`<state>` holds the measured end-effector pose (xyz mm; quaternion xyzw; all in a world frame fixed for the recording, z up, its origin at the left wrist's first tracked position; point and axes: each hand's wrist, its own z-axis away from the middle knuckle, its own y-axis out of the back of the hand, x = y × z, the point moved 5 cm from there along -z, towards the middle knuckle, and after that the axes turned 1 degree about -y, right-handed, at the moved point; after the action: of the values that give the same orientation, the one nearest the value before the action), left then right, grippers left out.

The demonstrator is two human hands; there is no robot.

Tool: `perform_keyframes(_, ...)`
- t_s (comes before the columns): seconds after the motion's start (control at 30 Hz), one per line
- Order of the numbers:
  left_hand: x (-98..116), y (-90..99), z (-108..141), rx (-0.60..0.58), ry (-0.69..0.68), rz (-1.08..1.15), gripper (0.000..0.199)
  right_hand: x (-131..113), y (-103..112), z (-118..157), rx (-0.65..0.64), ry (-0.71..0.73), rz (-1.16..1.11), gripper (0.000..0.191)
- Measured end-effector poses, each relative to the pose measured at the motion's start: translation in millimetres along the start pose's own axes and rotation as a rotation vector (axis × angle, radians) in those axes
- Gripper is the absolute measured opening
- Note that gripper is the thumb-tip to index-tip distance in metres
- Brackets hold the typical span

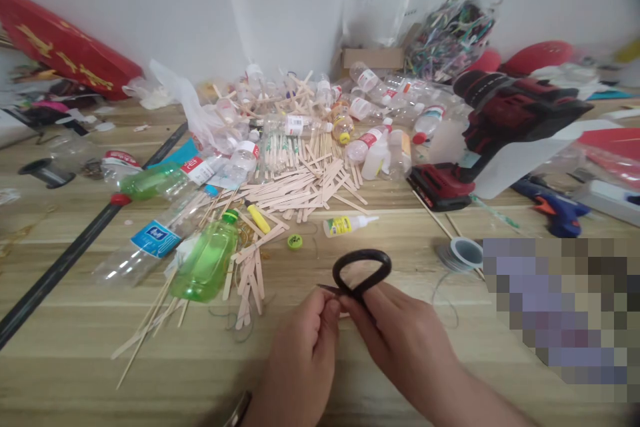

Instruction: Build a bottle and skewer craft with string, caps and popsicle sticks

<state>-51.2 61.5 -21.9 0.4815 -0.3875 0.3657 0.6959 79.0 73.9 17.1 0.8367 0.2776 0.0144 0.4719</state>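
Note:
Low over the front of the table, my right hand (407,327) is closed around black-handled scissors (361,255). One handle loop sticks up above the fingers, and a short stretch of dark blade points left. My left hand (304,347) is pinched shut right by the blade, its fingertips almost meeting my right hand. A small pale bit shows between the two hands, too little to name. Beyond them lie a glue bottle (345,225) with a white nozzle and a small green round cap (295,241). Right of my right hand stands a spool of grey thread (460,254).
Wooden craft sticks (295,190) are heaped mid-table. A green plastic bottle (207,260) and a clear bottle (155,240) lie left, near a long black rod (65,267). At right are a red-black cordless drill (520,113) and a blue glue gun (553,207). More bottles crowd the back.

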Motion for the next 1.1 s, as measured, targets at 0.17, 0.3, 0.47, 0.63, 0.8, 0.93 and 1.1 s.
perform_keyframes(0.17, -0.2, 3.3, -0.5, 0.012, -0.008, -0.043, 0.039, -1.4, -1.6, 2.0, 0.01, 0.005, 0.031, 0.05)
perform_keyframes(0.3, -2.5, 4.6, 0.7, 0.013, 0.005, -0.035, 0.04, -0.1, 0.5, 2.7, 0.038, -0.001, 0.056, 0.048)
perform_keyframes(0.47, -1.0, 5.2, 0.7, 0.024, -0.007, -0.026, 0.039, -0.5, 1.2, 1.0, 0.022, 0.024, 0.036, 0.048)
perform_keyframes(0.63, 1.5, 5.1, 0.4, 0.039, -0.007, -0.005, 0.038, -1.9, 1.8, 2.8, 0.017, 0.037, 0.027, 0.048)
perform_keyframes(0.8, -2.1, 1.9, 1.6, 0.014, 0.028, 0.056, 0.04, -3.0, 3.4, 4.3, 0.066, 0.026, 0.045, 0.046)
perform_keyframes(0.93, -5.2, 1.4, 2.7, 0.008, 0.074, 0.127, 0.045, 1.7, 0.4, 3.8, 0.023, 0.017, 0.009, 0.046)
perform_keyframes(1.1, -4.0, 9.5, 1.3, 0.047, 0.06, 0.112, 0.051, 7.5, 3.8, 3.8, 0.049, -0.022, 0.023, 0.042)
